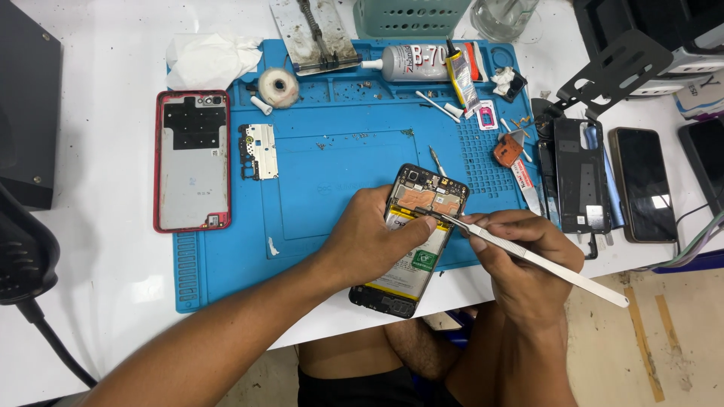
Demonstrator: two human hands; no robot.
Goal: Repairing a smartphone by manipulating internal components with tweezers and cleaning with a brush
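Currently, an opened smartphone point(413, 241) lies face down near the front edge of a blue repair mat point(332, 162) on the white tabletop point(98, 264), its lower end hanging just past the mat. Back cover off; battery and upper circuit board exposed.

Left hand point(369, 241) rests over the phone's left side, grip clenched on its edge, thumb pressing onto the battery label. Right hand point(520, 252) pinches long steel tweezers point(528, 256), grip closed around their middle. Tweezer tips meet the seam between board and battery, at what looks like a connector; too small to tell if anything is caught in them.

Progress, as it reads: teardown well under way. Red back cover point(192, 160) sits apart on the tabletop, left of the mat, inner side up. A small silver shield plate point(259, 151) lies on the mat beside it, loose screws scattered nearby. Battery and main board remain seated in the frame, so the inner work looks unfinished.

Around: glue tube point(411, 62) along the mat's top edge, tape roll point(278, 87), crumpled tissue point(211, 59), and other phones point(641, 185) lined up to the right.
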